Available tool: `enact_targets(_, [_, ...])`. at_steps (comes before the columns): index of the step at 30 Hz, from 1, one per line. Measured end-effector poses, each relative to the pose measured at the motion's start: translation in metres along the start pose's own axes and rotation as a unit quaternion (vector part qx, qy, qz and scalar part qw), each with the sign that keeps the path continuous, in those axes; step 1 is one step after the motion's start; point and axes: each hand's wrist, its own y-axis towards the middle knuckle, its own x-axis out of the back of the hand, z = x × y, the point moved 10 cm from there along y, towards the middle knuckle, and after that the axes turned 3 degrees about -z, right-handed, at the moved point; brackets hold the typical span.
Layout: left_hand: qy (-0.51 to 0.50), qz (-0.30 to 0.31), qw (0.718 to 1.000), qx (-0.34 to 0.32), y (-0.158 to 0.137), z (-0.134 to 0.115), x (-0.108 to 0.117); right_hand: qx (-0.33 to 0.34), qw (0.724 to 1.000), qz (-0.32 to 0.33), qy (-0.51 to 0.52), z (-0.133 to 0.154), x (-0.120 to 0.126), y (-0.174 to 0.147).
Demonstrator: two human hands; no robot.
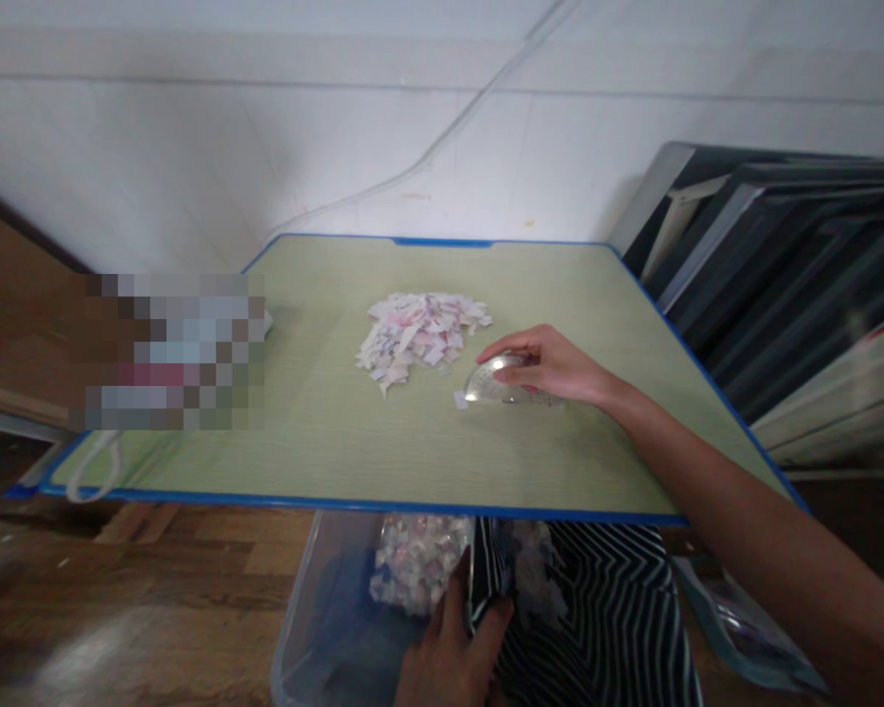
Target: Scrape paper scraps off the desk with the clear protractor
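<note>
My right hand [556, 365] is closed on a clear half-round protractor [480, 383], its straight edge down at the table surface. A small white paper scrap [461, 400] lies by the protractor's left end. Farther back, a heap of torn white and pinkish paper scraps [421, 329] sits on the green table [316, 432]. Below the front edge, my left hand [453, 643] pinches the edge of a black-and-white striped fabric piece [604, 619], perhaps a bag or clothing. Some scraps [541, 570] lie on that fabric.
A clear plastic bin [300, 609] stands under the table edge, with a bundle of pale scraps [416, 565] inside. Dark flat panels [781, 226] lean at the right. A blurred-out item [192, 353] is at the left, near a white strap [92, 481]. A cable [442, 137] runs along the wall.
</note>
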Motion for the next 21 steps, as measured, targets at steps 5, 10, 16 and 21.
enact_targets(5, [0.000,0.004,1.000,0.001,0.001,0.002,-0.003,-0.013,0.988,0.141,-0.059,0.001,-0.007,-0.015])
enact_targets(10, [-0.008,-0.004,1.000,0.008,0.000,0.003,-0.002,-0.041,0.941,0.322,-0.094,0.001,-0.028,-0.048])
enact_targets(16, [0.001,0.003,1.000,0.011,0.000,0.005,-0.003,-0.023,0.933,0.353,-0.066,0.012,-0.037,-0.056])
enact_targets(21, [0.011,0.010,1.000,0.019,0.000,0.006,-0.005,-0.027,0.904,0.423,-0.052,0.013,-0.046,-0.069])
